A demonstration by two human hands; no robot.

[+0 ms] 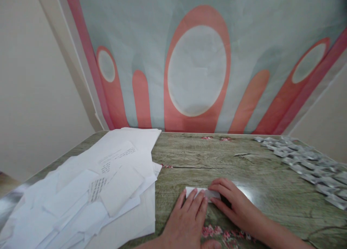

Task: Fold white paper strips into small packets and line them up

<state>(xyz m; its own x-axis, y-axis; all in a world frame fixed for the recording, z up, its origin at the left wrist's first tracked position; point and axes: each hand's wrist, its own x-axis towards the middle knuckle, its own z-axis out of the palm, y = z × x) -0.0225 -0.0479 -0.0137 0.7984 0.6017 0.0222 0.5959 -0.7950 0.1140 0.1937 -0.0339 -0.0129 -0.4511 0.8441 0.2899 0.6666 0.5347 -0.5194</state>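
A small white folded strip of paper point(199, 190) lies on the table in front of me, its right part greyer and shinier than its left. My left hand point(187, 214) rests palm down with its fingers stretched out, the fingertips pressing on the strip's front side. At the strip's right end, my right hand point(230, 198) has its thumb and fingers closed around the edge. The fingers of both hands cover parts of the strip.
A large heap of loose white paper sheets point(73, 194), some printed, covers the table's left side. Several folded silvery-grey paper pieces point(303, 158) lie in rows at the right. The wood-patterned table point(189, 151) meets a patterned backdrop point(151, 42) behind.
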